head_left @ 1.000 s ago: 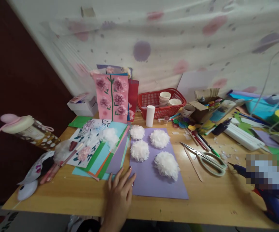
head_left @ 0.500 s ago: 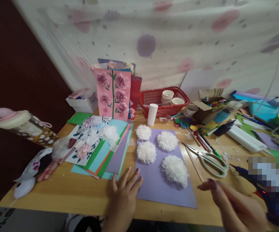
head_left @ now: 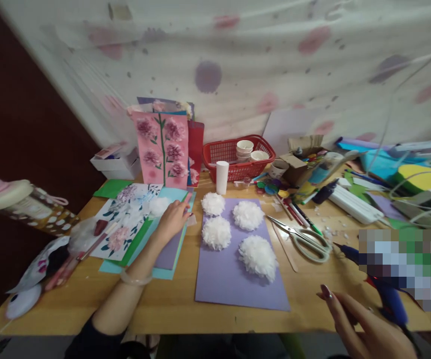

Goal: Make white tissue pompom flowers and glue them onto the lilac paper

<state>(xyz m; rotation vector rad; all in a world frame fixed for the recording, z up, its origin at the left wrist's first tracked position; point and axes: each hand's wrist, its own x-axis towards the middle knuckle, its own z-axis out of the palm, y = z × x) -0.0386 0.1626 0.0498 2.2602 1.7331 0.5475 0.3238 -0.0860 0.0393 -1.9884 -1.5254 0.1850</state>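
Note:
My left hand (head_left: 175, 218) reaches over a fan of coloured paper sheets (head_left: 170, 257), its fingers stretched forward beside a wispy white clump (head_left: 159, 207). Nothing shows in its grasp. At the lower right, my right hand (head_left: 368, 321) hovers above the table edge with thumb and fingertips pressed together; whatever they may hold is too small to make out. Between the hands lies a purple sheet (head_left: 230, 284) bearing several white ruffled paper flowers (head_left: 258, 257). A blue glue gun (head_left: 389, 299) lies behind my right hand. Scissors (head_left: 305, 242) and a wooden stick (head_left: 285, 249) are right of the sheet.
A pink flower card (head_left: 163, 149) stands at the back, near a red basket (head_left: 233, 172) with paper cups. In front is a white cylinder (head_left: 221, 178). Pens, a white power strip (head_left: 357, 202) and craft scraps crowd the right; a bottle (head_left: 32, 204) stands left.
My left hand has left the table beside the purple sheet and moved forward over the coloured papers. My right hand stays pinched at the lower right. The view has shifted slightly right.

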